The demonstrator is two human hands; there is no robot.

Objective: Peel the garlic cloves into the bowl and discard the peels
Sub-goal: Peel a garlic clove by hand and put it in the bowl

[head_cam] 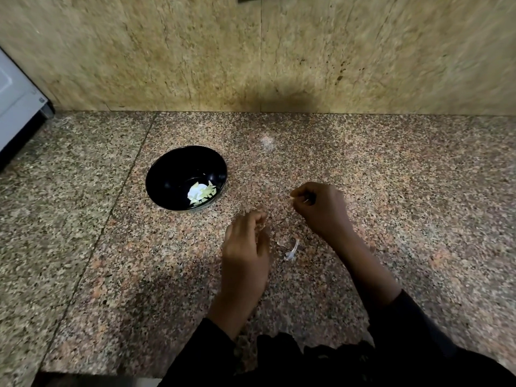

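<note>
The right hand (318,208) hovers over the speckled stone surface (391,191) with fingers curled, pinching what may be a pale garlic clove (292,195) at its fingertips; blur hides the detail. The left hand (245,247) sits nearer the person, fingers loosely curled; whether it holds anything cannot be told. Thin peels (291,248) lie between the 2 hands. The black bowl (167,174), left of both hands, holds pale peeled cloves (202,193).

Black bowl (186,177) upright, pale peeled garlic cloves (201,193) inside, probably papery peels (291,250) on counter
</note>
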